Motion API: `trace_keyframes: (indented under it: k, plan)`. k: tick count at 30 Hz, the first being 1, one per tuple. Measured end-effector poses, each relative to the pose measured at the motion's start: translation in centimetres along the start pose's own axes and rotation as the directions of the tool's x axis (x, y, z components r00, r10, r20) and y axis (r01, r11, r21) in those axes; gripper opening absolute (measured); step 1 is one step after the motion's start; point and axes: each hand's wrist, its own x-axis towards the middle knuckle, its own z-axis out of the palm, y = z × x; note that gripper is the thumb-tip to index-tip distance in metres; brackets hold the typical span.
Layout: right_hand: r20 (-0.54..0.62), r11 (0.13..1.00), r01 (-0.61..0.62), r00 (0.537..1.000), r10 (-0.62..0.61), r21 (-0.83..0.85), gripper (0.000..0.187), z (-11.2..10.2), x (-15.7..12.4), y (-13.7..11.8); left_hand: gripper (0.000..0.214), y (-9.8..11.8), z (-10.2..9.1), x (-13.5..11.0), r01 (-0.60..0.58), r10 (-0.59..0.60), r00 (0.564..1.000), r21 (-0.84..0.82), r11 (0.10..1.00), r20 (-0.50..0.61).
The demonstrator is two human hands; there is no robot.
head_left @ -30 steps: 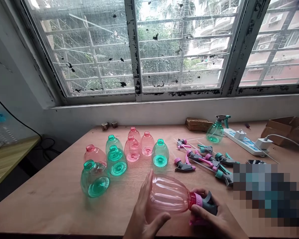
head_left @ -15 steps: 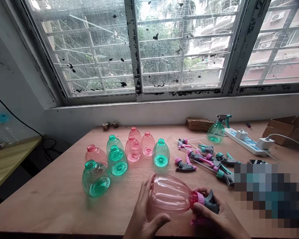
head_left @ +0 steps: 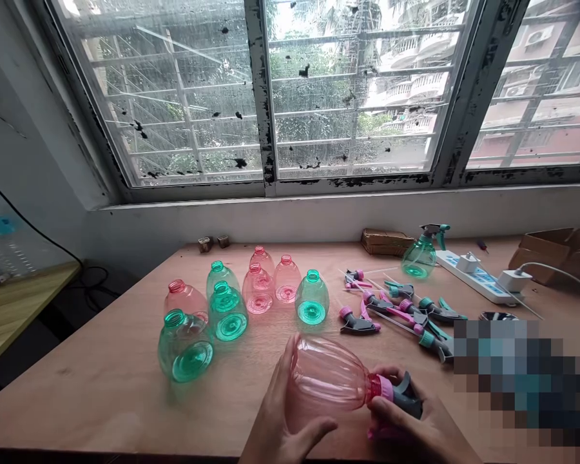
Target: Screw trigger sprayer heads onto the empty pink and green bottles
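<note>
A pink spray bottle (head_left: 328, 375) lies sideways in the air above the table's near edge, its base to the left. My left hand (head_left: 287, 406) cups the base end, fingers along the far side, thumb held out below. My right hand (head_left: 410, 412) pinches the pink collar (head_left: 385, 388) at the neck, where a dark grey spray head (head_left: 406, 398) sits on the bottle. A pink trigger (head_left: 384, 430) shows under the right fingers. Beyond my hands stand several open-necked bottles, among them a green bottle (head_left: 312, 299) and a pink bottle (head_left: 287, 280).
Several loose spray heads (head_left: 360, 322) with tubes lie right of the bottles. Behind them are a green spray bottle (head_left: 419, 258) with its head on, a white power strip (head_left: 478, 276), a brown packet (head_left: 386, 241) and a cardboard box (head_left: 560, 254). A blurred patch covers the right side.
The pink bottle and both hands have shifted very slightly left. My left thumb has moved a little to the right beneath the bottle.
</note>
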Motion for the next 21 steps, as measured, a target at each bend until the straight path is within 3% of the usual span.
trace_keyframes:
  k: [9, 14, 21]
  plan:
    - [-0.010, 1.000, -0.005, 1.000, 0.005, -0.024, 0.060, 0.29, -0.23, -0.83, 0.075, 0.26, 0.34, 0.54, -0.007, 0.005, 0.998, -0.031, 1.000, -0.064]
    - [0.005, 1.000, 0.002, 1.000, -0.002, -0.024, 0.058, 0.17, -0.21, -0.76, 0.086, -0.13, 0.30, 0.27, 0.027, -0.031, 0.998, -0.082, 0.996, -0.048]
    - [0.025, 0.999, 0.018, 1.000, -0.017, -0.040, 0.058, -0.02, -0.07, -0.65, 0.076, 0.35, 0.01, 0.45, 0.016, -0.017, 0.999, -0.011, 1.000, -0.040]
